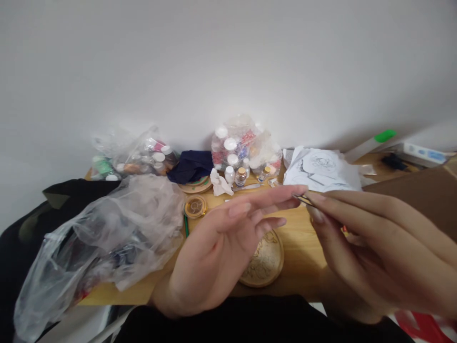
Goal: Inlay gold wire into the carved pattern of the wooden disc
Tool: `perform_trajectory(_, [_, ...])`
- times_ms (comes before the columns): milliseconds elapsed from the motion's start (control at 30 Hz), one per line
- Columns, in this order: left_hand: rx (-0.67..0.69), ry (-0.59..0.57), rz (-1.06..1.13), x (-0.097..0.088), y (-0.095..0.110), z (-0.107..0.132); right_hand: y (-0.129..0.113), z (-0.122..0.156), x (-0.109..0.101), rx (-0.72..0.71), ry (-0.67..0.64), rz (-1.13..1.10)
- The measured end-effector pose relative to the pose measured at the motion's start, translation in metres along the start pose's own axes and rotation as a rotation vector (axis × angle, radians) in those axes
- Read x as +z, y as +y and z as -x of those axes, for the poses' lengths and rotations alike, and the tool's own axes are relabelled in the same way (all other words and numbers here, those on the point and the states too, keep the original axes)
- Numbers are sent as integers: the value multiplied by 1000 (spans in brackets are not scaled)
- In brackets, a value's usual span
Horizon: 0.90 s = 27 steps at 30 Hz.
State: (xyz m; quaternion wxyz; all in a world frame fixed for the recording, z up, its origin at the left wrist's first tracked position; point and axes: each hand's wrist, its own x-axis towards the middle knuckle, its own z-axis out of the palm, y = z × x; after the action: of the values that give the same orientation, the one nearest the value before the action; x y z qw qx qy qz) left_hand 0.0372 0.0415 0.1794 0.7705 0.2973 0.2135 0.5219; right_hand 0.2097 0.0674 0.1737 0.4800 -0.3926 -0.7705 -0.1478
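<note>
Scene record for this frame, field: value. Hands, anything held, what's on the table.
left hand: open, palm up, fingers stretched out, holds nothing
right hand: pinches a thin metal tool, its tip at the left fingertips
below hands: round wooden disc on the wooden table
left side: crumpled clear plastic bag
back row: bag of small bottles, dark cloth, sketch paper

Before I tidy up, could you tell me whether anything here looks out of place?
The crumpled plastic bag sprawls over the table at its left edge; a dark cloth lies draped over wooden discs.
</note>
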Motion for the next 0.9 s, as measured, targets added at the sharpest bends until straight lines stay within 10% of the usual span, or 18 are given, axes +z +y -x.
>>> perform_trajectory(900, [-3, -1, 4, 1, 1, 1, 2, 2, -11, 115, -220, -124])
